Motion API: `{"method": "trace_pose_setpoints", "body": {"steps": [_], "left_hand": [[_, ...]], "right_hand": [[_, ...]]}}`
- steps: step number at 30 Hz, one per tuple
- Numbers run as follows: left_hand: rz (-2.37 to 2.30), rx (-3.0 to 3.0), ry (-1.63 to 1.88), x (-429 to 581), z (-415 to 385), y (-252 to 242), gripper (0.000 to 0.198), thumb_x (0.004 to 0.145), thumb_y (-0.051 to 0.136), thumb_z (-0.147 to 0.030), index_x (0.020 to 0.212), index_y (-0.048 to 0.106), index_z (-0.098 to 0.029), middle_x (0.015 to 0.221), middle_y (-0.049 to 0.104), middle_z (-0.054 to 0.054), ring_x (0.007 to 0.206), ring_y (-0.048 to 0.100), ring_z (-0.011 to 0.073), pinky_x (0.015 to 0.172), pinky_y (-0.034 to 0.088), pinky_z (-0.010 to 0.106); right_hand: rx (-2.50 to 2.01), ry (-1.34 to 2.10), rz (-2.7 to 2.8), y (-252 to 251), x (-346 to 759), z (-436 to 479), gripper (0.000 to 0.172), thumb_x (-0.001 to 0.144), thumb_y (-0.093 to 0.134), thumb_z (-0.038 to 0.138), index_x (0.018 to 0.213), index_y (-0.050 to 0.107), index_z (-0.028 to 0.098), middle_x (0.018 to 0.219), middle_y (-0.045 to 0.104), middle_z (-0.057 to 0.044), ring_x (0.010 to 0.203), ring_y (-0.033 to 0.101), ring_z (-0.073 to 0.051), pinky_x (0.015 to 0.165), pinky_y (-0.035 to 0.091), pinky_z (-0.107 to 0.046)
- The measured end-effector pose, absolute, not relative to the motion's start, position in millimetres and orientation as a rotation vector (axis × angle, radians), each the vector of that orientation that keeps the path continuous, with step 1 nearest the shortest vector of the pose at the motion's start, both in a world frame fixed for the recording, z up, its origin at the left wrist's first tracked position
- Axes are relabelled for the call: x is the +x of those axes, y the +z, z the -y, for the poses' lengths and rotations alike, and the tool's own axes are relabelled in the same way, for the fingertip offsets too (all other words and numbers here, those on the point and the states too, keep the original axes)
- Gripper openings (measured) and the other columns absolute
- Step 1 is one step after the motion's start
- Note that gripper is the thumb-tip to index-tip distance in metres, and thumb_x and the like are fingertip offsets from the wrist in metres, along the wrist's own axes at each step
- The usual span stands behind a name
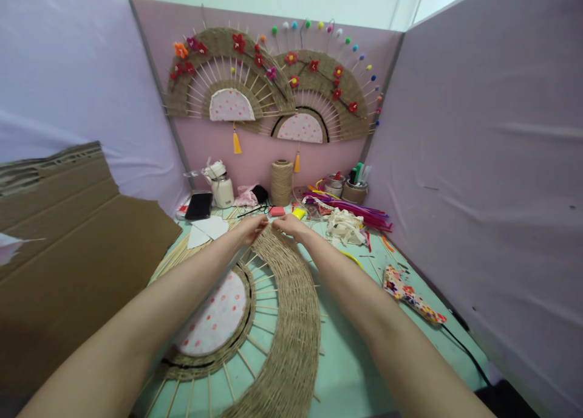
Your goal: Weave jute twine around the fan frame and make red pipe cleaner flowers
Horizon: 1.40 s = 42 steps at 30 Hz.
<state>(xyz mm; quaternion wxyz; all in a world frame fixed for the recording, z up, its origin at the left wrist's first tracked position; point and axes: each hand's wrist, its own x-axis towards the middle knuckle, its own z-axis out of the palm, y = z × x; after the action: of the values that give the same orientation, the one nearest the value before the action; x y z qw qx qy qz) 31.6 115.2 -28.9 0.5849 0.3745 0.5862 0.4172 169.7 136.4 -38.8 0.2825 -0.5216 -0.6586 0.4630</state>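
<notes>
A woven twine fan (298,302) with thin wooden ribs lies on the pale green table, its wide band curving from the far end toward me. Its inner half-round panel (218,318) is white with pink dots, edged in twine with a black line. At the far end of the band, my left hand (254,225) has its fingers closed on the band's edge. Close beside it, my right hand (289,225) pinches the same end from the other side. The fingertips are small in view, and any strand between them cannot be made out.
Behind stand a twine spool (282,184), a white bottle (223,187) and a pen pot (355,190). A phone (199,206) lies left. Pipe cleaners (355,211) and a flowered glue gun (410,293) are right. Cardboard (77,242) leans left; two decorated fans (228,47) hang behind.
</notes>
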Motion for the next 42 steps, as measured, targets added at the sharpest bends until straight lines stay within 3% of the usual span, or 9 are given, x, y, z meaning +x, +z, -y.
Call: {"method": "trace_pose_setpoints", "body": {"steps": [8,16,26,33,38,42], "left_hand": [[-1.334,0.885,0.965,30,-118,-35,0.023,0.063,0.062,-0.026,0.052,0.043,-0.018,0.040,0.039,-0.005,0.033,0.031,0.0052,0.036,0.027,0.020],[-1.345,0.901,0.959,33,-117,-34,0.023,0.060,0.060,-0.016,0.048,0.040,-0.019,0.035,0.035,-0.007,0.032,0.031,0.0053,0.036,0.028,0.020],[-1.376,0.935,0.944,35,-113,-31,0.030,0.059,0.064,-0.012,0.046,0.038,-0.019,0.032,0.033,-0.007,0.031,0.031,0.0055,0.036,0.026,0.020],[-1.399,0.909,0.945,31,-108,-31,0.014,0.060,0.065,-0.023,0.058,0.052,-0.017,0.050,0.054,-0.003,0.043,0.048,0.0090,0.041,0.035,0.020],[-1.360,0.922,0.942,24,-102,-34,0.017,0.054,0.071,-0.018,0.064,0.058,-0.015,0.056,0.059,-0.002,0.049,0.054,0.0094,0.047,0.040,0.020],[-1.329,0.896,0.970,23,-101,-36,0.017,0.054,0.071,-0.016,0.068,0.061,-0.013,0.059,0.062,0.000,0.051,0.056,0.0104,0.051,0.044,0.021]], "right_hand": [[-1.440,1.269,1.767,-29,180,-136,0.014,0.063,0.055,0.027,0.056,0.055,0.015,0.058,0.055,0.000,0.050,0.045,-0.008,0.042,0.021,-0.019],[-1.418,1.201,1.820,-37,169,-140,0.019,0.063,0.054,0.025,0.047,0.049,0.016,0.046,0.043,0.004,0.047,0.039,-0.008,0.044,0.025,-0.019],[-1.424,1.132,1.820,-46,167,-144,0.017,0.061,0.054,0.025,0.048,0.050,0.016,0.044,0.038,0.006,0.048,0.036,-0.007,0.045,0.024,-0.019],[-1.431,1.148,1.776,-47,166,-142,0.016,0.061,0.052,0.025,0.048,0.050,0.016,0.044,0.040,0.005,0.047,0.037,-0.008,0.043,0.023,-0.019],[-1.457,1.162,1.760,-45,169,-141,0.015,0.061,0.052,0.022,0.048,0.050,0.016,0.043,0.041,0.004,0.044,0.038,-0.009,0.042,0.025,-0.020],[-1.446,1.163,1.767,-39,175,-137,0.015,0.066,0.051,0.020,0.053,0.056,0.015,0.050,0.052,0.001,0.047,0.045,-0.009,0.045,0.031,-0.020]]}}
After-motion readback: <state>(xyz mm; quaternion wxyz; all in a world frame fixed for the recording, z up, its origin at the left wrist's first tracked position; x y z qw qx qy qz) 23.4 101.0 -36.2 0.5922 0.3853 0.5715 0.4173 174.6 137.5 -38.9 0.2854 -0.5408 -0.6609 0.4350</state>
